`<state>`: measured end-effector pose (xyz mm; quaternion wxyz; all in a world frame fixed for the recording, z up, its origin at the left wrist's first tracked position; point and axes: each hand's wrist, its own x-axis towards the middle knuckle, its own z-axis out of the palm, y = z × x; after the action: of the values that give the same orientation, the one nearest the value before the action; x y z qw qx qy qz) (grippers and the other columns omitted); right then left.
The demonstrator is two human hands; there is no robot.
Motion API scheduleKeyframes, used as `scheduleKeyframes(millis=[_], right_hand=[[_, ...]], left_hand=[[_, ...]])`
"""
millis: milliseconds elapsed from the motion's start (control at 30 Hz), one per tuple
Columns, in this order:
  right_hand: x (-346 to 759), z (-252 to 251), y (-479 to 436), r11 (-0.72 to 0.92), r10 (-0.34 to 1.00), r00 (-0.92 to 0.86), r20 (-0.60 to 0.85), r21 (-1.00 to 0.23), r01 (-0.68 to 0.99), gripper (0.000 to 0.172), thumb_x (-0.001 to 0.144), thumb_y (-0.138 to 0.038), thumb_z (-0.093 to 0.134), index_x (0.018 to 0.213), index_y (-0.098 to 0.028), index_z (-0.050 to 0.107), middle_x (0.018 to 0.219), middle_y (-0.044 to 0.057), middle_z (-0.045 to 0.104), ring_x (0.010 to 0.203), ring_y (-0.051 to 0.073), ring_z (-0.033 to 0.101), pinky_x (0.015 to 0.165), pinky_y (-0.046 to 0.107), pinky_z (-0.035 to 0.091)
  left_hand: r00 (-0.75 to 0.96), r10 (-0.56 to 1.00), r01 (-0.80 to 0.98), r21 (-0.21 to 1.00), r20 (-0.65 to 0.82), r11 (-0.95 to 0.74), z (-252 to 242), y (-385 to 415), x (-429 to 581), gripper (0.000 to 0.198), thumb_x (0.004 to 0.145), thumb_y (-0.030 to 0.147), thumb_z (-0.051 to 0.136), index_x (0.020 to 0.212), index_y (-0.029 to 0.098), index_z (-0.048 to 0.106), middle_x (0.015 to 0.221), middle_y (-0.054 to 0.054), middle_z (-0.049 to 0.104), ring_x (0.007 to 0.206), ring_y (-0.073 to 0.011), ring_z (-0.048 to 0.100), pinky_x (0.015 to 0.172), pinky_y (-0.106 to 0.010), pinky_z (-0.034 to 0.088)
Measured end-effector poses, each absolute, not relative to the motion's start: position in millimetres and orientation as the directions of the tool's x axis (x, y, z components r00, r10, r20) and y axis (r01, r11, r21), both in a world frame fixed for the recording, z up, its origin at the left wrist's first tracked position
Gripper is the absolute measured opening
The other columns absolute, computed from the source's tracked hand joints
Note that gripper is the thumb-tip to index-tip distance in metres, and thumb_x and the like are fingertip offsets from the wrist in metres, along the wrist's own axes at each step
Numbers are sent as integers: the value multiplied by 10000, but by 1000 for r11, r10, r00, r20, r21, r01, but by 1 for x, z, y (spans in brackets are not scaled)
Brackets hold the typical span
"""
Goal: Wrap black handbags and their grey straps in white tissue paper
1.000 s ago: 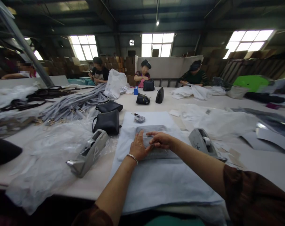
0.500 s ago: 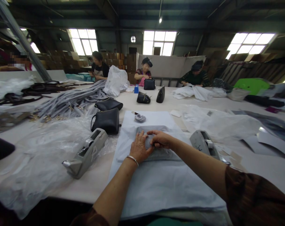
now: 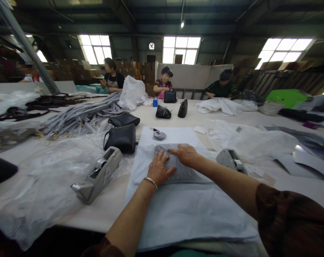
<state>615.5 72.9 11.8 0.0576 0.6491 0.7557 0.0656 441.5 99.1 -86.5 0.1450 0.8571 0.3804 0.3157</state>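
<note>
A flat grey wrapped bag lies on a sheet of white tissue paper in front of me. My left hand rests flat on its left part, fingers spread, a silver bracelet on the wrist. My right hand lies palm down on its upper edge with fingers stretched toward the left. Neither hand holds anything. A small coil of grey cord sits on the tissue just beyond the bag.
Grey tape dispensers stand at the left and right of the tissue. Black handbags sit beyond at the left, with clear plastic bags and grey straps. Several other people work at the table's far side.
My right hand has gone from a pinch on the wrapping to lying flat on the bag's top edge. The left hand stays pressed on the bag.
</note>
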Motion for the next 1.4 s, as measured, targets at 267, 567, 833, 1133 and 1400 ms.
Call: scheduleKeyframes(millis=[267, 567, 833, 1133, 1400], right_hand=[[649, 29, 95, 169, 970, -213, 119, 306, 937, 524, 973, -167, 410, 1469, -327, 467, 1546, 176, 335, 1198, 376, 489, 950, 513, 359], [617, 3, 119, 58, 990, -55, 133, -18, 998, 715, 885, -623, 568, 1460, -212, 457, 1394, 166, 552, 1242, 363, 511, 1003, 493, 395], [626, 5, 145, -1, 997, 7, 73, -75, 997, 375, 1005, -382, 438, 1271, -225, 650, 1288, 88, 662, 1194, 248, 583, 985, 358, 413], [620, -2, 142, 51, 994, -48, 96, -32, 998, 459, 954, -547, 509, 1238, -222, 664, 1248, 129, 669, 1177, 315, 590, 1009, 458, 368], [616, -11, 126, 155, 960, -153, 233, 9, 988, 569, 907, -570, 589, 1388, -272, 530, 1367, 97, 602, 1280, 313, 488, 1075, 523, 279]], left_hand=[[512, 752, 570, 492, 415, -659, -86, 99, 441, 598, 819, 509, 687, 1307, 189, 559, 1592, -157, 318, 1478, -406, 245, 1125, -577, 379], [509, 743, 571, 476, 434, -669, -87, 98, 441, 602, 830, 528, 671, 1312, 183, 563, 1589, -159, 319, 1471, -422, 251, 1155, -583, 342], [509, 750, 585, 469, 423, -662, -87, 97, 441, 580, 825, 506, 687, 1302, 201, 558, 1596, -152, 309, 1472, -425, 249, 1110, -586, 392], [514, 760, 602, 464, 398, -650, -85, 95, 440, 592, 834, 517, 671, 1320, 201, 554, 1608, -138, 294, 1477, -419, 236, 1116, -585, 387], [515, 763, 604, 467, 389, -646, -82, 95, 440, 615, 838, 525, 656, 1352, 206, 542, 1605, -136, 298, 1480, -409, 234, 1129, -582, 369]])
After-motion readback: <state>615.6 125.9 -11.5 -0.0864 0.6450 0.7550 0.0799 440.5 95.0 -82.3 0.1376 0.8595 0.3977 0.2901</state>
